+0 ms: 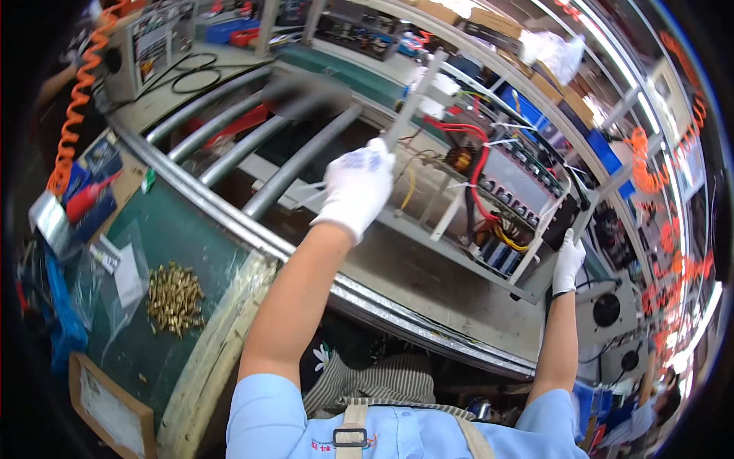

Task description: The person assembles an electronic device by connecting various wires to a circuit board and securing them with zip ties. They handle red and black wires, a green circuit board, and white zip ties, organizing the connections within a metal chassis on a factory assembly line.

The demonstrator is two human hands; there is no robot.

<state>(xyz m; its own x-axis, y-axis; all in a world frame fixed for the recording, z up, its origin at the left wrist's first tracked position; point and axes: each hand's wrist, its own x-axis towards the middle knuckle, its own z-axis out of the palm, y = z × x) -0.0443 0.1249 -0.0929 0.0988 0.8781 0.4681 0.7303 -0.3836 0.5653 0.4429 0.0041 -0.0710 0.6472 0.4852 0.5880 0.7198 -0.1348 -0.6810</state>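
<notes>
Gripping the big metal frame at both ends, left hand with fingers curled round a tall post, right hand with fingers closed on the other end. Sitting between both hands, about as near to one as the other, long side running along the near edge of the roller line, just right of the rollers. Cannot tell if resting down flat or lifted a bit.
</notes>
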